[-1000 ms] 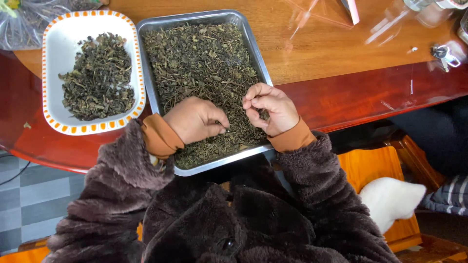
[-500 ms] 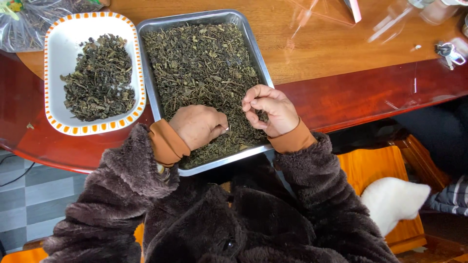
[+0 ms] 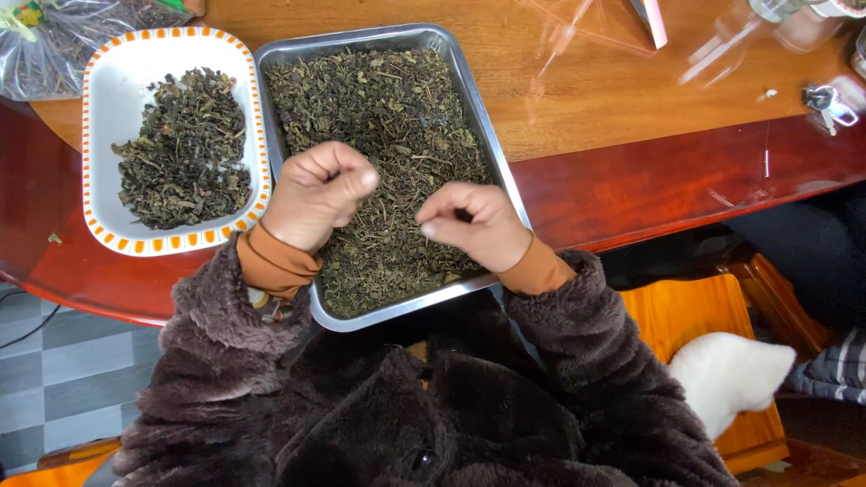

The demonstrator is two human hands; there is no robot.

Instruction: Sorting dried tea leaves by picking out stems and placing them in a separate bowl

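Note:
A metal tray full of dried green-brown leaves lies on the wooden table in front of me. My left hand hovers over the tray's left half, its fingers curled into a loose fist. My right hand is over the tray's near right part, thumb and fingertips pinched together on a small bit of dried leaf. To the left, a white oblong dish with an orange-patterned rim holds a darker pile of dried leaves.
A clear plastic bag of dried leaves lies at the far left corner. Clear plastic pieces and a small metal clip sit on the table at the right. An orange wooden chair and a white furry thing are below right.
Both hands have risen off the leaves and moved up the tray. The left hand has closed into a fist; the right hand has shifted toward the tray's middle.

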